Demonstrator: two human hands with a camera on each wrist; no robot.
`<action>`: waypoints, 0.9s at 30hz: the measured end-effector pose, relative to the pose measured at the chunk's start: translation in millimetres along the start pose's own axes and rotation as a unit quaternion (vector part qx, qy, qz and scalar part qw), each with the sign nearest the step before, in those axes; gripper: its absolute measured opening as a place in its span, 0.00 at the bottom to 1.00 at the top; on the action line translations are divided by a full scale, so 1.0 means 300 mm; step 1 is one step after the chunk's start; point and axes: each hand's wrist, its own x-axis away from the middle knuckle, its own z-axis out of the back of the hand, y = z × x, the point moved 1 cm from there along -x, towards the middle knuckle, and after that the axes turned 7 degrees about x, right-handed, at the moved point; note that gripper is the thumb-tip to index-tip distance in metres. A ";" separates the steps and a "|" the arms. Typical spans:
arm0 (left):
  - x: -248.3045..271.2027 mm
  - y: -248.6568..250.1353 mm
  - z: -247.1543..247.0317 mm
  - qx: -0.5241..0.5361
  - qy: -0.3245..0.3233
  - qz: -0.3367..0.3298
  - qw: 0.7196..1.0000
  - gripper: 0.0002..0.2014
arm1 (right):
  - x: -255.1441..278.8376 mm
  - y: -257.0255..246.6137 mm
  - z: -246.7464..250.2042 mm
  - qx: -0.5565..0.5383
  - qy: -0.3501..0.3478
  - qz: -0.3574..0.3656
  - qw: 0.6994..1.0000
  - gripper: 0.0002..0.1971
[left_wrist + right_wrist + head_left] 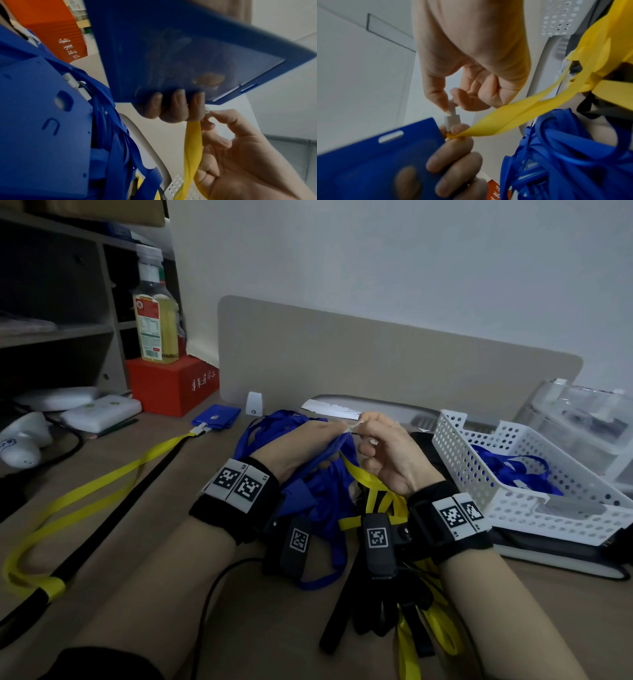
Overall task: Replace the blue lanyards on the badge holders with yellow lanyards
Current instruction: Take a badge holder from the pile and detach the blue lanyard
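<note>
My left hand (329,433) grips a blue badge holder (188,54), fingers (175,105) curled round its lower edge; its slot (390,136) is empty. The same hand pinches the end of a yellow lanyard (513,115) at its white clip (452,120). Thumb and forefinger of my right hand (368,426) pinch the clip's thin white strap just above that. Both hands are raised over a heap of blue lanyards and holders (308,498). More yellow lanyards (411,628) lie under my right wrist.
A white perforated basket (513,491) at the right holds blue lanyards. Another blue holder (215,417) with a yellow lanyard (102,484) lies at the left beside a black strap (102,529). An oil bottle (156,316) stands on a red box (171,385). A beige divider (376,364) closes off the back.
</note>
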 end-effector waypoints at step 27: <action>-0.023 0.015 0.092 -0.213 0.205 -0.120 0.948 0.10 | 0.024 -0.024 -0.045 0.091 0.008 0.161 0.983 0.14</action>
